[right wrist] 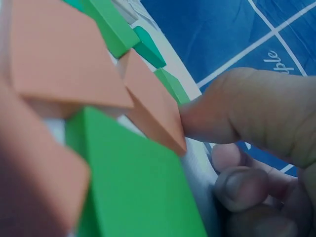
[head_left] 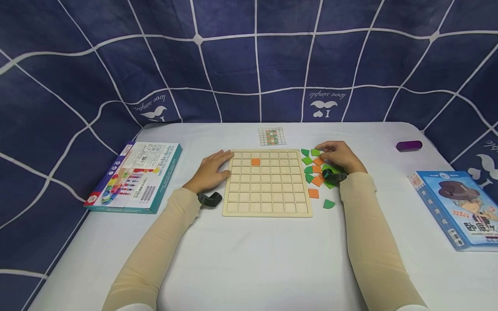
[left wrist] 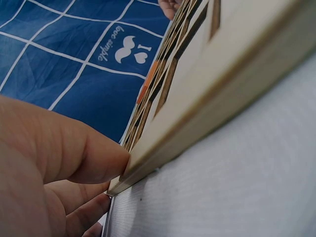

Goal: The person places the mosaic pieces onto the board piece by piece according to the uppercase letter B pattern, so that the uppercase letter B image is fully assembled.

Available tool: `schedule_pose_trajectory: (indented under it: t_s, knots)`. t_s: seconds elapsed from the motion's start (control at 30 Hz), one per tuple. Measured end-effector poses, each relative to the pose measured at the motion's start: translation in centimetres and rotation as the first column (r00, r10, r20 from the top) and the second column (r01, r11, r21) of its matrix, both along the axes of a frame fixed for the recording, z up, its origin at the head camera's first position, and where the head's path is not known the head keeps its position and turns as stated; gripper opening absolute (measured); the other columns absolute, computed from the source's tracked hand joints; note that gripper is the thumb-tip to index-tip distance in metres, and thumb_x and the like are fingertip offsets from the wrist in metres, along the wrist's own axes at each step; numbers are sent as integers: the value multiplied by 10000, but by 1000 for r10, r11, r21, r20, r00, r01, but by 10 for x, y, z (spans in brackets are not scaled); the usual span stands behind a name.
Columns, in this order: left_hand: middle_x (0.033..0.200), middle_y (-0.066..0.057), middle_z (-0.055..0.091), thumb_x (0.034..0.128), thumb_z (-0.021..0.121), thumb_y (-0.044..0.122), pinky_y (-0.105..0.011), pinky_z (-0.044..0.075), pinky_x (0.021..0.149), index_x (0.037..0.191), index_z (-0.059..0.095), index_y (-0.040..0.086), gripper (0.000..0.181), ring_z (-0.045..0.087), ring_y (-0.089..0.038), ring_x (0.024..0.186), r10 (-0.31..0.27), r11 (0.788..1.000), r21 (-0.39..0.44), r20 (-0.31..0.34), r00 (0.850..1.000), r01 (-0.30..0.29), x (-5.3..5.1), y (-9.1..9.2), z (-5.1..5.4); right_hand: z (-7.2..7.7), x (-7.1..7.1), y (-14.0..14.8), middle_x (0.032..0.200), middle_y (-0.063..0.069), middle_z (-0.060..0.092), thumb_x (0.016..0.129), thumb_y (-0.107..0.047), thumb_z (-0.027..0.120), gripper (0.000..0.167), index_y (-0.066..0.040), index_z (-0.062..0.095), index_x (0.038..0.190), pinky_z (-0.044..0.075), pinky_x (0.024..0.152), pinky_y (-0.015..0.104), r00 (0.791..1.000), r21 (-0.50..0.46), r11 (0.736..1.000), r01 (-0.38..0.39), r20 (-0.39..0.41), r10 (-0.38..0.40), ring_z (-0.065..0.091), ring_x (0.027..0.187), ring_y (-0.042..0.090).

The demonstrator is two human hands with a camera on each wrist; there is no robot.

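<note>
So, where is your wooden grid board [head_left: 266,187]?
— Mid-worktop [head_left: 253,255], towards the far edge; bears one orange square [head_left: 255,161], second row from its far edge, third column from its left.
— Your left hand [head_left: 210,172]?
— Fingers relaxed; thumb and fingertips touch the board's left edge, near its far left corner.
— Your right hand [head_left: 340,154]?
— Among loose green and orange pieces [head_left: 317,169], along the board's right edge. Thumb at one orange piece; whether you grasp anything, I cannot tell.
— Remaining items?
— Pattern card [head_left: 271,136], worktop's far edge; purple object [head_left: 409,146], far right corner; printed box [head_left: 136,177], left edge; blue box [head_left: 459,211], right edge.
</note>
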State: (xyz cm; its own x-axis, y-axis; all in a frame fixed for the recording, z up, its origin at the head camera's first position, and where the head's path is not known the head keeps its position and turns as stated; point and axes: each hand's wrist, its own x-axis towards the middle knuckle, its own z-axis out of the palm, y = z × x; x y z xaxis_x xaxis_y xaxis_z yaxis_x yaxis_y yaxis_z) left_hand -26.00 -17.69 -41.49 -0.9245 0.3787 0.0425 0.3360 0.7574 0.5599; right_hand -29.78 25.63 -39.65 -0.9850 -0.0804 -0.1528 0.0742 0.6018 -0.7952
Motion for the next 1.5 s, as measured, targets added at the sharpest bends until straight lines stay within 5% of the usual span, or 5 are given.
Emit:
schedule_pose_trajectory:
  t_s: [0.3, 0.8, 1.1, 1.5]
  knots:
    - [1742, -136, 359, 979, 570, 197, -533, 96, 1340, 1647, 433, 30, 702, 205, -342, 1655, 2, 1000, -2, -2, 1000, -2, 0, 0, 0, -1, 1, 2, 937, -15, 569, 953, -114, 783, 472, 96, 666, 1360, 496, 626, 192, 998, -50, 997, 56, -4, -56, 532, 705, 82]
    - [1747, -137, 351, 993, 568, 198, -535, 89, 1341, 1653, 422, 32, 696, 199, -339, 1656, 5, 1000, -5, 2, 1000, -5, 1, 1, 0, 7, 3, -4, 1052, 57, 666, 1014, -128, 753, 423, 86, 647, 1362, 572, 631, 192, 998, -119, 993, 18, -52, -25, 599, 693, 84]
    - [1744, -142, 354, 990, 567, 198, -535, 97, 1340, 1649, 425, 26, 696, 206, -344, 1654, 2, 1000, -10, -1, 1000, -2, 1, 1, 0, 22, 4, -16, 798, -59, 751, 1000, -101, 768, 477, 85, 608, 1409, 534, 606, 194, 999, -209, 978, -29, -30, 24, 578, 605, 72]
    - [1745, -141, 353, 988, 569, 198, -535, 97, 1340, 1650, 426, 29, 698, 207, -344, 1654, 4, 1000, -8, 3, 1000, -4, 1, 0, 2, 26, 3, -40, 783, -42, 775, 993, -59, 765, 436, 84, 616, 1377, 515, 589, 201, 997, -312, 947, -74, -41, 65, 599, 594, 68]
